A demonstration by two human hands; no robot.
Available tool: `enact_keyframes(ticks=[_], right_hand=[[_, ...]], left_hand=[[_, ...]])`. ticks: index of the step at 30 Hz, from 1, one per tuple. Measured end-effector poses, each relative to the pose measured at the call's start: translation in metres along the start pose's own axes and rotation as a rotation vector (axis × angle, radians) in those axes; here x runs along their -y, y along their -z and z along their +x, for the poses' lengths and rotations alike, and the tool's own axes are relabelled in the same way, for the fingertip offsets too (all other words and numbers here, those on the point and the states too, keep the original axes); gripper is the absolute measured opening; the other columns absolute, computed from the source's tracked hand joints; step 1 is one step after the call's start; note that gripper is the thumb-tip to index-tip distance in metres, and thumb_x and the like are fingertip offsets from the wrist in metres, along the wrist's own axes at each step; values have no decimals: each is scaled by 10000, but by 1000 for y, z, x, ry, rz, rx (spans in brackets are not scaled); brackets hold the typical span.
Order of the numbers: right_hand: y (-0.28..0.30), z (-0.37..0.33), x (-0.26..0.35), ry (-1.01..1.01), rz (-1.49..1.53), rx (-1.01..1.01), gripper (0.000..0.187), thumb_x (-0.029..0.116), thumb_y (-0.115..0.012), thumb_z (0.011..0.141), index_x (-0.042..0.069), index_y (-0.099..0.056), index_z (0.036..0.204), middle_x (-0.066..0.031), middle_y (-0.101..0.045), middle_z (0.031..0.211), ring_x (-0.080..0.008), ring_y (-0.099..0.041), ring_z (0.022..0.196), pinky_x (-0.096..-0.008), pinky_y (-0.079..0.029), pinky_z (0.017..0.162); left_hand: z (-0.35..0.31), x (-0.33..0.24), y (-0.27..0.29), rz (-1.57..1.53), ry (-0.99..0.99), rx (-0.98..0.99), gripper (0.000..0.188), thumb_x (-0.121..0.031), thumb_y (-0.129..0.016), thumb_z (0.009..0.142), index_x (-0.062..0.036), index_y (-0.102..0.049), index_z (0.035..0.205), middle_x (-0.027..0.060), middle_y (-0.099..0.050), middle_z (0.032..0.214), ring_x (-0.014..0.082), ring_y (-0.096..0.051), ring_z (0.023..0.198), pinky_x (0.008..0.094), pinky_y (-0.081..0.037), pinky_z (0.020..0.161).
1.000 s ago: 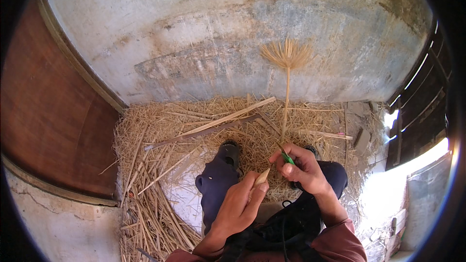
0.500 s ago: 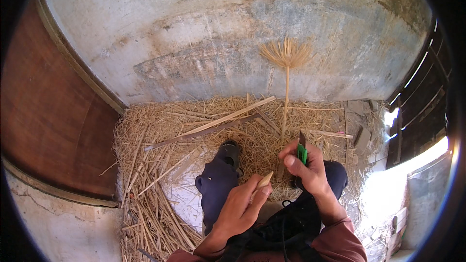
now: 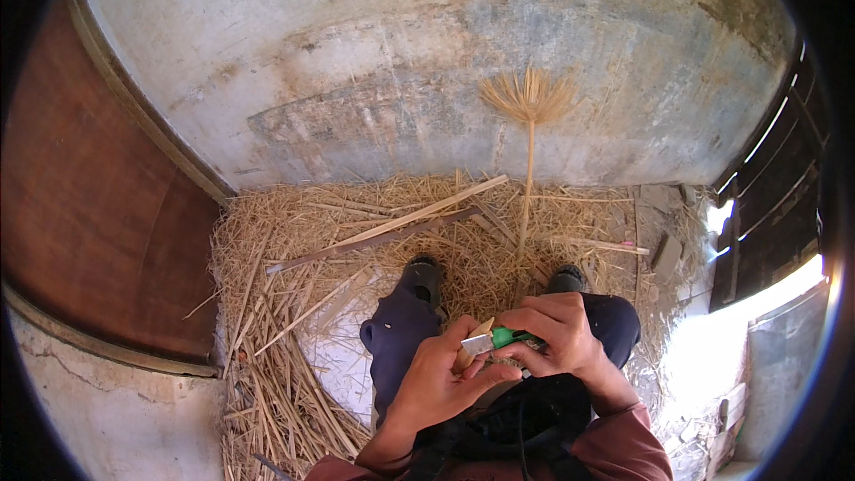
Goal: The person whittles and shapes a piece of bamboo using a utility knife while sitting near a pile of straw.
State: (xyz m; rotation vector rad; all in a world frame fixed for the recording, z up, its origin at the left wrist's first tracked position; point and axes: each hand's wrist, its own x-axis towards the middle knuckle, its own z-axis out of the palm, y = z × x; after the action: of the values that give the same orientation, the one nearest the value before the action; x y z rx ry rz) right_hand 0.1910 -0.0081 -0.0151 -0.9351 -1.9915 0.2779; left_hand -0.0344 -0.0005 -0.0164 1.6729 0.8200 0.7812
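My left hand [image 3: 432, 383] is closed round a short pale wooden stick [image 3: 486, 324]; its pointed tip shows beyond the fingers and the rest is hidden in the grip. In my right hand [image 3: 559, 338] is a green utility knife [image 3: 504, 336], held sideways in bent fingers. Its blade points left and lies across the stick near the tip, close to my left fingers. Both hands are together above my lap, between the knees.
Straw and shavings [image 3: 463, 294] cover the floor round my feet. A straw broom [image 3: 532, 105] leans head-up on the wall ahead. A long wooden strip [image 3: 436, 207] and a brown one [image 3: 392, 239] lie in front, with a heap of sticks [image 3: 285, 392] at left.
My right hand has come left and down, turning the knife from upright to sideways so its blade meets the stick. The left hand stays nearly in place, its thumb shifted outward.
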Motion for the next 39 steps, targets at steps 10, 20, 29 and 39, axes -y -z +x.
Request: enact_keyframes(ticks=[10, 20, 29, 39], right_hand=[[-3, 2, 11, -18, -124, -50, 352, 278, -883, 801, 81, -773, 1071, -37, -653, 749, -236, -660, 574, -349, -522, 516], [-11, -1, 16, -96, -108, -117, 346, 258, -876, 828, 48, -765, 1081, -52, -680, 767, -250, -675, 573, -355, -523, 504], [-5, 1, 13, -79, -93, -55, 345, 237, -875, 817, 66, -769, 1097, -60, -678, 772, -260, -676, 585, -365, -513, 504], [-8, 0, 22, -105, -214, -122, 345, 175, -864, 784, 61, -764, 1094, -53, -691, 786, -246, -682, 587, -353, -534, 512]], left_hand=[[2, -4, -9, 183, -163, -129, 346, -280, -829, 976, -15, -607, 956, 69, -481, 602, 191, -483, 490, 354, -404, 498], [0, -6, -14, 198, -105, -207, 300, -233, -790, 1005, 3, -616, 941, 102, -535, 621, 241, -554, 494, 358, -406, 491], [-2, 4, -16, 122, -118, -240, 298, -243, -802, 1000, -1, -629, 997, 81, -496, 591, 176, -487, 469, 331, -403, 479], [2, -2, -23, 134, -156, -312, 267, -190, -777, 1016, 5, -615, 931, 88, -548, 617, 150, -492, 538, 319, -387, 483]])
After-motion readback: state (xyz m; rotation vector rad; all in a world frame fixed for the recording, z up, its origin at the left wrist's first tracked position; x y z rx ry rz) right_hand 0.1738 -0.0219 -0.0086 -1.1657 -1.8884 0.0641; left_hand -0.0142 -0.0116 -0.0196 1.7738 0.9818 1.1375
